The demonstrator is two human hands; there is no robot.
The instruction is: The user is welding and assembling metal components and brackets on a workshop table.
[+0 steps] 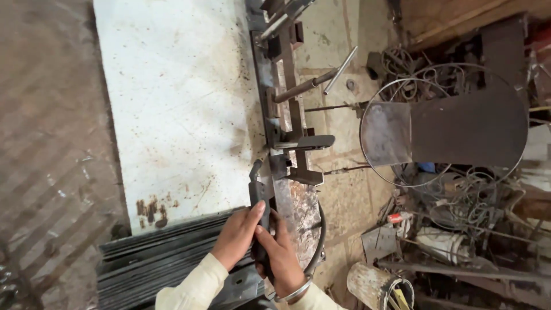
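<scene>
Both hands meet at the six o'clock end of a metal bending jig [287, 126] bolted along the edge of a white worktable [172, 97]. The left hand [236, 236] is closed over a dark metal bar [256, 189], thumb up, while the right hand [282, 257] is wrapped around the same bar just below; neither is apart from it. The bar stands against the jig's near end, beside a rusty plate [301, 209]. A stack of dark flat strips [155, 258] lies at eight o'clock; scrap wire [459, 195] is piled at three o'clock. The step looks like seating the bar; a firm, even two-handed push seems called for.
</scene>
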